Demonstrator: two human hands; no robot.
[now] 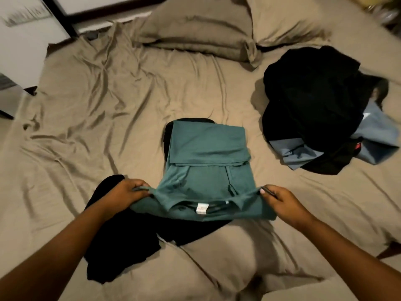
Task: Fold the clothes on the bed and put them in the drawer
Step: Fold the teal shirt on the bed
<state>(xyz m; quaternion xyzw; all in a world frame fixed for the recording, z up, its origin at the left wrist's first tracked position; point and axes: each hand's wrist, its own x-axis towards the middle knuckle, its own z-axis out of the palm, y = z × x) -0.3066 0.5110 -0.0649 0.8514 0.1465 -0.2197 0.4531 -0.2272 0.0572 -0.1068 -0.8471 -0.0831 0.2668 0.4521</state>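
Observation:
A teal shirt (206,153) lies partly folded in the middle of the bed, its far end doubled back toward me and its collar end with a white label nearest me. My left hand (123,192) pinches the near left corner of the shirt. My right hand (280,197) pinches the near right corner, lifting that edge slightly. A black garment (121,242) lies under and to the left of the shirt. A heap of black and light blue clothes (314,109) sits on the right side of the bed.
The bed (97,101) is covered by a wrinkled tan sheet. Two tan pillows (199,27) lie at the far end. A dark bed frame and pale floor (19,51) show at the upper left.

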